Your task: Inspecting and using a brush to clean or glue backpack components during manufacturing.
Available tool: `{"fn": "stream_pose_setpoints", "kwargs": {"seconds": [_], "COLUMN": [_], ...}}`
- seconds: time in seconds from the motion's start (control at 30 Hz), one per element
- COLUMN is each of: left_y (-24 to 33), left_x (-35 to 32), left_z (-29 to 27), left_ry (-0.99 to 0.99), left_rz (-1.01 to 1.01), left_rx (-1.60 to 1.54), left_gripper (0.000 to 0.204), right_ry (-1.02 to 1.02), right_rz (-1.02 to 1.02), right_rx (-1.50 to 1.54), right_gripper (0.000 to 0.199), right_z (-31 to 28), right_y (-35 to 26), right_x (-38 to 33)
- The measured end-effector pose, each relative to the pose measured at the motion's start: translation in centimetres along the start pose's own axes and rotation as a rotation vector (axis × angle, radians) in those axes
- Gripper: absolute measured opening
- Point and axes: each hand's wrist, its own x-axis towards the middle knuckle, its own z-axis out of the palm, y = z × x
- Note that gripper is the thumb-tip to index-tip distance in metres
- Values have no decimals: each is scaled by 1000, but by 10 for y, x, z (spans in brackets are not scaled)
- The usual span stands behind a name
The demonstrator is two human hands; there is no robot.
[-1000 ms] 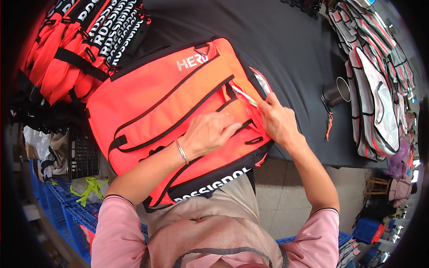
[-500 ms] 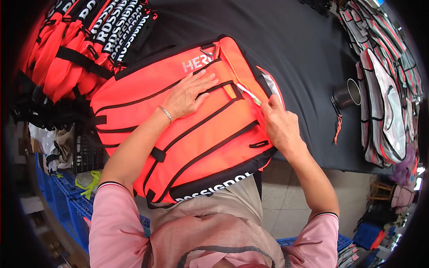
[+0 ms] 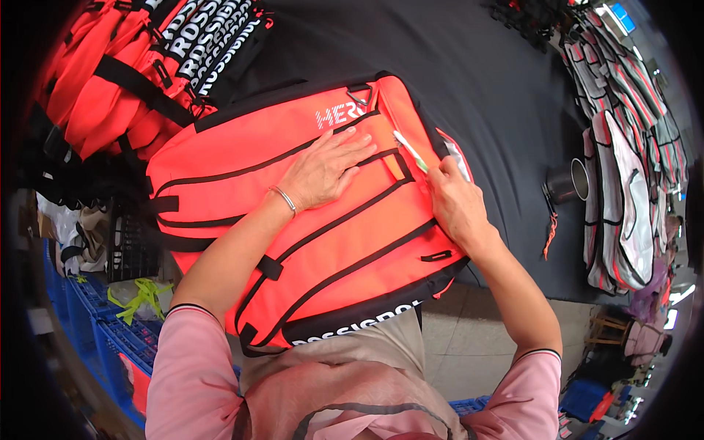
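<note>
The right hand [image 3: 456,204] pinches a thin white and green tool [image 3: 411,151], perhaps a pen or snips, at the orange bag's [image 3: 308,235] right edge. The left hand [image 3: 323,170] lies flat and open on that bag, holding nothing. The bag lies on the black table [image 3: 469,66], its long axis running from the person's waist up-right, white lettering at both ends. Left of it sits a stack of orange bags [image 3: 125,81]; right of it, a metal cup [image 3: 568,183].
</note>
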Motion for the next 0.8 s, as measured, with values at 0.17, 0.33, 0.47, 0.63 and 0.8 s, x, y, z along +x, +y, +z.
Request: {"fn": "stream_pose_setpoints", "kwargs": {"seconds": [0.17, 0.33, 0.47, 0.63, 0.8], "left_y": [3, 1, 4, 0, 4], "left_x": [8, 4, 6, 10, 9], "left_z": [2, 5, 1, 8, 0], "left_ry": [-12, -4, 11, 26, 0], "left_rz": [71, 19, 31, 1, -39], "left_rx": [54, 8, 8, -31, -46], "left_gripper": [44, 44, 44, 43, 42], "right_ry": [90, -1, -56, -12, -284], "right_rz": [-15, 6, 82, 18, 40], "right_rx": [-124, -102, -29, -23, -15], "right_gripper": [12, 13, 12, 11, 7], "right_z": [16, 3, -8, -11, -69], "right_y": [3, 3, 3, 12, 7], "right_x": [55, 42, 26, 32, -44]}}
